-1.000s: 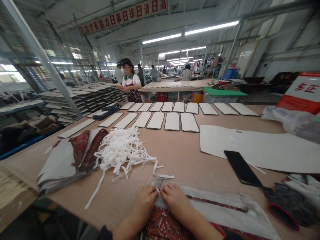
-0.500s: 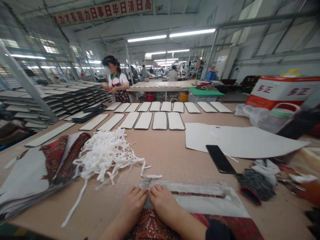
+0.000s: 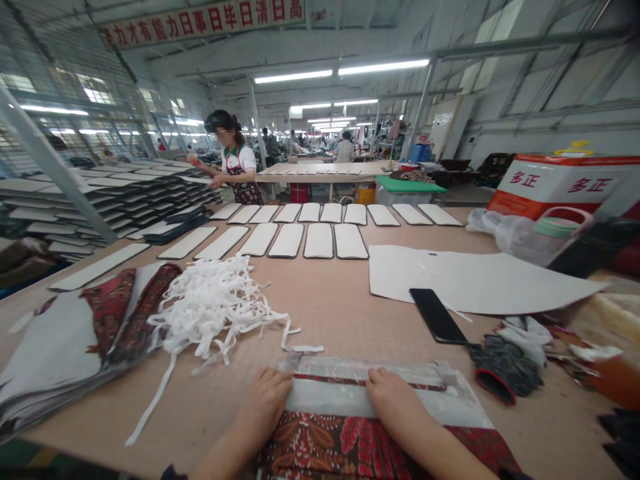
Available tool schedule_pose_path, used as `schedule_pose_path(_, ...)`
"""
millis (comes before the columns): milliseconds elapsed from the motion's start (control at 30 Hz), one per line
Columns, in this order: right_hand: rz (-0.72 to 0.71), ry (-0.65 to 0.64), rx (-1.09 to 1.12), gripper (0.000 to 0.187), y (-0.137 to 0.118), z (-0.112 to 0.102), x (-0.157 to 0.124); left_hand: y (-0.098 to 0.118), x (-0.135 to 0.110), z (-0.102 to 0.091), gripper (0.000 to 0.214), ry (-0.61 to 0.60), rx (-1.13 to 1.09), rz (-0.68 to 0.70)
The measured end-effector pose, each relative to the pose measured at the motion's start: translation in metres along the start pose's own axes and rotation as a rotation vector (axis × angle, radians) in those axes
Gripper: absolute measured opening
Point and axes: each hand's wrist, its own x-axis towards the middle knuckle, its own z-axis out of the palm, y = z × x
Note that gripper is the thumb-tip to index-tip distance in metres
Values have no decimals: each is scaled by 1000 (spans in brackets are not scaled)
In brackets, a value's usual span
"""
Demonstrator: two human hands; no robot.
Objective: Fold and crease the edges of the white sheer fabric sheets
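Observation:
Red and brown patterned fabric [image 3: 310,443] with a pale backing [image 3: 330,398] lies at the table's near edge. Its far edge is turned over, and a narrow patterned strip [image 3: 345,381] runs along the fold. My left hand [image 3: 265,403] is closed on the fold's left end, fingers curled and pressed together. Farther right, my right hand [image 3: 397,403] grips the same fold, fingers bent over the strip. The fingertips' undersides are hidden. Beyond my left hand sits a tangled heap of white tape [image 3: 215,303], with a short piece [image 3: 307,349] lying apart.
Patterned pieces [image 3: 113,310] are stacked at left. Two rows of pale panels [image 3: 319,241] cross the table. A large white sheet [image 3: 475,277], a black phone [image 3: 437,317] and a dark glove [image 3: 505,367] lie at right. A person [image 3: 239,163] stands beyond the table.
My right hand has moved right along the fold, away from my left hand, uncovering the strip between them. The left hand has barely moved. The person at the back has shifted their arms.

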Motion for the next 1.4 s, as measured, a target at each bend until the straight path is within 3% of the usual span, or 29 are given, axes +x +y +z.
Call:
schedule_pose_path(133, -32, -54, 188, 26, -45, -19, 42, -2, -3, 6, 21, 94, -90, -107)
schedule_pose_path(300, 79, -34, 345, 23, -82, -13, 78, -9, -4, 18, 21, 208, -169, -337)
schedule_pose_path(433, 21, -14, 443, 18, -77, -6, 78, -8, 2, 13, 31, 224, -298, -458)
schedule_pose_path(533, -83, -14, 574, 11, -70, -8, 77, -5, 6, 7, 19, 208, -401, -479)
schedule_pose_path(667, -83, 31, 717, 16, -70, -5, 85, -6, 9, 11, 18, 141, -468, -542)
schedule_pose_path(833, -245, 77, 665, 20, -76, 8, 101, -11, 11, 24, 15, 124, -546, -623)
schedule_pose_path(967, -304, 73, 606, 18, -77, 11, 109, -10, 10, 28, 25, 180, -423, -664)
schedule_pose_path(1133, -316, 37, 593, 20, -77, 9, 118, -3, 6, 23, 11, 247, -99, -483)
schedule_pose_path(1300, -242, 5, 621, 23, -76, 7, 120, 5, 5, 16, 11, 180, 121, -310)
schedule_pose_path(1400, -303, -12, 598, 23, -75, 3, 118, 5, 6, 16, 14, 145, 155, -274)
